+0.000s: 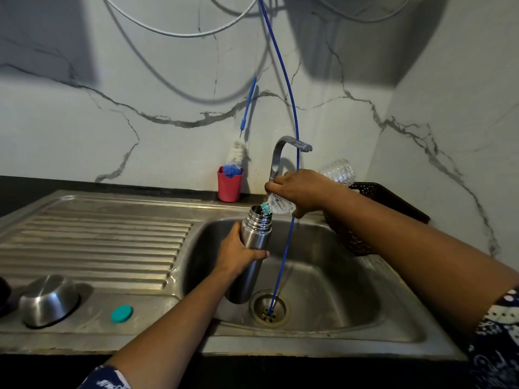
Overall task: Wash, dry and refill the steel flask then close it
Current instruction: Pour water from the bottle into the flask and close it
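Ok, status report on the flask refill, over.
Left hand grips flask in sink. Right hand tips bottle into its mouth. Blue tube hangs close by.

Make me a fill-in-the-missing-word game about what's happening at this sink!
1. The left hand grips the steel flask over the ____.
2. The right hand tips a clear plastic ____ into the flask.
3. The brush stands in a ____ cup.
Missing words: sink, bottle, red.
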A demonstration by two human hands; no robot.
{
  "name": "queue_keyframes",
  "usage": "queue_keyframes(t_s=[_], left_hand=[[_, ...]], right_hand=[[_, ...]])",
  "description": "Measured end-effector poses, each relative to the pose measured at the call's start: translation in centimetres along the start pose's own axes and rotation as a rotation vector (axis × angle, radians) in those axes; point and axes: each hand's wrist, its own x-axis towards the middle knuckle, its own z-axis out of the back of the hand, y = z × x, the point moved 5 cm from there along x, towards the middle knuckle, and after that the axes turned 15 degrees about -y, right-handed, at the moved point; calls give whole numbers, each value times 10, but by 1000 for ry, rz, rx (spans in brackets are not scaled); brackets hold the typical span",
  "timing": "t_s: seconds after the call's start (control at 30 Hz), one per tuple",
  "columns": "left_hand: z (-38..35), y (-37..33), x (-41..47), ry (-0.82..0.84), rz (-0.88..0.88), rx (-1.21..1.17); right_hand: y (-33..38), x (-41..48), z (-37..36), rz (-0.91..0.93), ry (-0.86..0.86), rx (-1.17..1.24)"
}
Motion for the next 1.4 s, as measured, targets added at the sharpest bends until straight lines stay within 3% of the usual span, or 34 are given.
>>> queue_keyframes(t_s=[1.4], left_hand=[[0, -3, -3, 20, 52, -23]], right_hand=[[0, 5, 1, 15, 9, -21]])
